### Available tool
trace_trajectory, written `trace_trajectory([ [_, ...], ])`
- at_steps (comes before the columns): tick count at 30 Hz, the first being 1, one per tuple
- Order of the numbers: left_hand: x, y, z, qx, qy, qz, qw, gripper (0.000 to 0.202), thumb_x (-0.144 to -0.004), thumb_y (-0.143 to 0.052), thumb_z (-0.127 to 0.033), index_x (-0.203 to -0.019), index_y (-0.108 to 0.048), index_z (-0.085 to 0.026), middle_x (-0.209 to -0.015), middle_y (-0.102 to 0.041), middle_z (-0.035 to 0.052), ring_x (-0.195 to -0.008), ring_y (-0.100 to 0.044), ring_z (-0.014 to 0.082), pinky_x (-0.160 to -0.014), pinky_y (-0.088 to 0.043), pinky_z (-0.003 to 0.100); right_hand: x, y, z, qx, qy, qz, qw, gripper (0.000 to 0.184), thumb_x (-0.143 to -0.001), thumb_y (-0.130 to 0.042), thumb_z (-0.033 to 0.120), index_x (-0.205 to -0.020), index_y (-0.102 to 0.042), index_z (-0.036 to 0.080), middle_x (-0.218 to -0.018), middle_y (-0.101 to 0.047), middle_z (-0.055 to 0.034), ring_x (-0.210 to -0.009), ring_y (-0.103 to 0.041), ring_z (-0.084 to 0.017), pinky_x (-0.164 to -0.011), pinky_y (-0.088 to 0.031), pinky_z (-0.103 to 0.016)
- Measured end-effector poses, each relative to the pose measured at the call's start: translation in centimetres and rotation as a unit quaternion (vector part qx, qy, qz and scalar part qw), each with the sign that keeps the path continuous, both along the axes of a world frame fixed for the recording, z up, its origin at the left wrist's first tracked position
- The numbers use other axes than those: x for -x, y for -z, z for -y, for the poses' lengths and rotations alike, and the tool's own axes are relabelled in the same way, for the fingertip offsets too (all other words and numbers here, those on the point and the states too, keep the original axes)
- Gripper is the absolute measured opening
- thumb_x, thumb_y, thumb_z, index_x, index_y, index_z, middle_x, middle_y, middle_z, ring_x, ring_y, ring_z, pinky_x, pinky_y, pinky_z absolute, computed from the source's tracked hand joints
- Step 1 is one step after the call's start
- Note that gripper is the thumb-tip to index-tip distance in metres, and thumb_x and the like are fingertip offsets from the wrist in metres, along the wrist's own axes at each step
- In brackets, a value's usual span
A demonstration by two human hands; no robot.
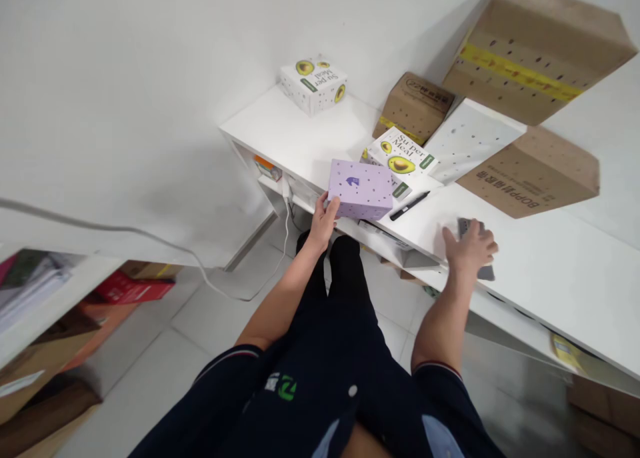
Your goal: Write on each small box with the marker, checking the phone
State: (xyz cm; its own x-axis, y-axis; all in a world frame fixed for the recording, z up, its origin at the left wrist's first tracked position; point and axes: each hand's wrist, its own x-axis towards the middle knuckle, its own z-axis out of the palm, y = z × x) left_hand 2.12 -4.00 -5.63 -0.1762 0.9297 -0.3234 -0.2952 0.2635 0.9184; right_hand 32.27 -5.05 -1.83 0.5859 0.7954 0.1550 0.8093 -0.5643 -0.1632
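Note:
A small purple box (361, 183) with dark specks is at the front edge of the white shelf top. My left hand (324, 221) grips its left corner, thumb on the near side. Behind it, partly covered by it, are white "Super Meal" boxes (400, 155) with avocado pictures. A black marker pen (410, 206) lies just right of the purple box. Farther right, my right hand (470, 246) is closed over a flat grey rectangular object (486, 272) on the shelf top. Its fingers hide most of it, so I cannot tell its kind.
Another avocado box (313, 85) stands at the far left end of the shelf top (295, 128). Brown cartons (537, 51) and a white speckled box (473, 141) stand along the wall. A white cable (200, 261) hangs across the left side, above the tiled floor.

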Motion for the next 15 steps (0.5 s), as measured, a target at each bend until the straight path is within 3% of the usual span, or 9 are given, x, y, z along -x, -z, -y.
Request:
trace_trajectory([
  [4, -0.2, 0.0, 0.0, -0.002, -0.002, 0.007, 1.000, 0.070, -0.082, -0.062, -0.072, -0.137, -0.046, -0.031, -0.124, -0.062, 0.0084, -0.098, -0.065, 0.0218, -0.085, -0.049, 0.037, -3.4, -0.5, 2.6, 0.080, 0.096, -0.047, 0.991, 0.084, -0.079, -0.062, 0.064, -0.150, -0.041, 0.023, -0.149, -0.041, -0.0251, -0.135, -0.042, -0.047, -0.104, -0.037, -0.062],
  [9, -0.3, 0.2, -0.1, -0.005, -0.005, 0.005, 1.000, 0.064, -0.085, -0.060, -0.069, -0.136, -0.048, -0.033, -0.128, -0.061, 0.0083, -0.101, -0.064, 0.0229, -0.089, -0.048, 0.041, -5.0, -0.5, 3.1, 0.102, 0.094, -0.053, 0.989, 0.075, -0.083, -0.056, 0.060, -0.146, -0.047, 0.021, -0.144, -0.051, -0.0238, -0.133, -0.048, -0.045, -0.105, -0.039, -0.059],
  [15, -0.2, 0.4, -0.3, -0.002, -0.003, 0.015, 1.000, 0.061, -0.085, -0.061, -0.068, -0.135, -0.050, -0.035, -0.126, -0.060, 0.0082, -0.101, -0.065, 0.0232, -0.090, -0.047, 0.042, -5.5, -0.7, 2.7, 0.087, 0.108, -0.046, 0.989, 0.081, -0.076, -0.061, 0.062, -0.145, -0.050, 0.019, -0.137, -0.056, -0.0258, -0.131, -0.049, -0.046, -0.101, -0.044, -0.059],
])
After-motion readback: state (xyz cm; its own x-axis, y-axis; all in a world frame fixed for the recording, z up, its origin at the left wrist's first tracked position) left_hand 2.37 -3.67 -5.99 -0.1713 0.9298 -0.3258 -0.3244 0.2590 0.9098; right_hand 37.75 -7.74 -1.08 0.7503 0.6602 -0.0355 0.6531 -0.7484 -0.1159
